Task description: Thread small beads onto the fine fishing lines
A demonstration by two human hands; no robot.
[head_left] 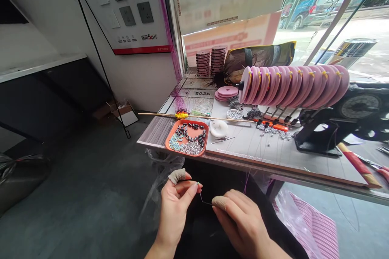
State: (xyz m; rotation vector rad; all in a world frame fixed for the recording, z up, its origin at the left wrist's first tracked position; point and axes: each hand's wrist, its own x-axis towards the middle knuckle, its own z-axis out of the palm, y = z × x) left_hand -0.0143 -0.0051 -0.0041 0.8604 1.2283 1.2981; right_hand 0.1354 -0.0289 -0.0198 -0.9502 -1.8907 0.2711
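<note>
My left hand [176, 202] is held low in front of the table edge, with a bandaged thumb and its fingers pinched on a tiny pale bead-like piece at the end of a thin wire [203, 200]. My right hand [240, 218], its forefinger wrapped in tape, pinches the other end of that wire. Both hands hover over my dark lap. Just beyond them an orange tray [170, 141] on the table holds several small black, pale-blue and silvery pieces.
A row of pink foam spools [291, 85] sits on a black stand [316, 137] at right. Also on the table: a white disc [219, 128], a small bowl of beads [234, 114], a long thin stick [158, 114], stacked pink discs [227, 92], loose beads [273, 131]. Grey floor lies at left.
</note>
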